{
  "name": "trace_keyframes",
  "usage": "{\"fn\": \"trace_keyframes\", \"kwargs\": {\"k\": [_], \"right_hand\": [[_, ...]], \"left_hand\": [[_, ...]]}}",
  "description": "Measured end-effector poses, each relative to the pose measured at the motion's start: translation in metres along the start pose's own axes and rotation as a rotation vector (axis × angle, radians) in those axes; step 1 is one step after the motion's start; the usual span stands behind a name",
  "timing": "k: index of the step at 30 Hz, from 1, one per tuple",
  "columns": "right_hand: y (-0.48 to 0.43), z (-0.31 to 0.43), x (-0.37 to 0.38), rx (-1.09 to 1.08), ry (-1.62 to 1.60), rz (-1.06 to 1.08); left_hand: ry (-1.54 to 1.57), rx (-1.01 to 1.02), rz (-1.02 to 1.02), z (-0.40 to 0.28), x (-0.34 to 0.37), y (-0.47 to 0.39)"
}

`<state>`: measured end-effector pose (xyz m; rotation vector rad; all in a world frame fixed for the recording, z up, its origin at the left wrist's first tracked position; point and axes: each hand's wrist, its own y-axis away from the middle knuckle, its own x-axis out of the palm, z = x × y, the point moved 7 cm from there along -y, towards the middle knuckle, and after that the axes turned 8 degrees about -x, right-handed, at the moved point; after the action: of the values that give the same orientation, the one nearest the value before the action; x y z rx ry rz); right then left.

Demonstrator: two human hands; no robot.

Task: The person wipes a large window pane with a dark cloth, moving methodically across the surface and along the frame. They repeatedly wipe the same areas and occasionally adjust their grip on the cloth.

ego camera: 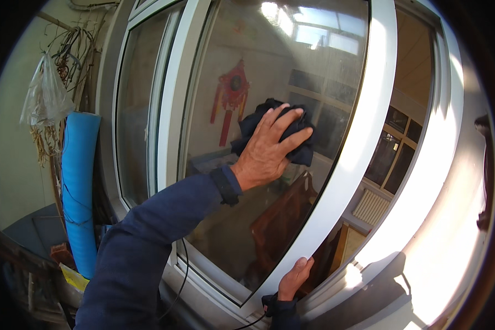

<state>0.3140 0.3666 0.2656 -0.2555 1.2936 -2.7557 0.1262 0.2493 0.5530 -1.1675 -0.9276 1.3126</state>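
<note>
My left hand [264,150] presses a crumpled dark cloth [301,153] flat against the window glass [231,198], with its fingers spread over the cloth. The pane sits in a white sliding sash [354,173]. Low on that sash, my right hand [296,277] grips its right edge, the thumb on the front face. Its other fingers are mostly hidden behind the frame. Both wrists have dark bands over navy sleeves, and a thin black cable [184,280] hangs near the left forearm. Hazy streaks and bright reflections show on the upper pane.
Right of the sash, the window stands open onto a room with a radiator [370,207]. Through the glass I see a red hanging ornament [234,84] and a brown wooden chair [278,222]. At left are a blue foam roll [79,185] and a hanging plastic bag [46,93].
</note>
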Motion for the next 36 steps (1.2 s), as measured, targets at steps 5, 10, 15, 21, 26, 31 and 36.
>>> {"fn": "trace_keyframes", "kwargs": {"k": [5,10,15,21,26,31,36], "right_hand": [[-0.001,0.003,0.001,0.002,0.019,0.007],[-0.002,0.008,0.002,-0.027,0.029,-0.006],[-0.003,0.006,0.003,0.006,0.024,0.0],[-0.003,0.003,0.004,-0.006,-0.013,-0.021],[-0.003,0.005,0.004,0.003,-0.003,0.01],[-0.004,0.011,0.002,0.018,0.009,0.022],[-0.005,0.012,0.002,0.025,0.013,0.045]], "left_hand": [[0.049,-0.024,0.288,-0.049,0.008,0.148],[0.04,0.022,0.12,-0.021,0.015,0.026],[-0.046,0.224,-0.381,-0.01,0.004,-0.195],[-0.06,0.094,-0.371,0.007,0.007,-0.316],[0.095,0.222,-0.448,-0.002,0.015,-0.284],[0.003,0.168,-0.34,-0.031,0.022,-0.106],[0.081,-0.144,0.132,-0.079,0.045,0.146]]}}
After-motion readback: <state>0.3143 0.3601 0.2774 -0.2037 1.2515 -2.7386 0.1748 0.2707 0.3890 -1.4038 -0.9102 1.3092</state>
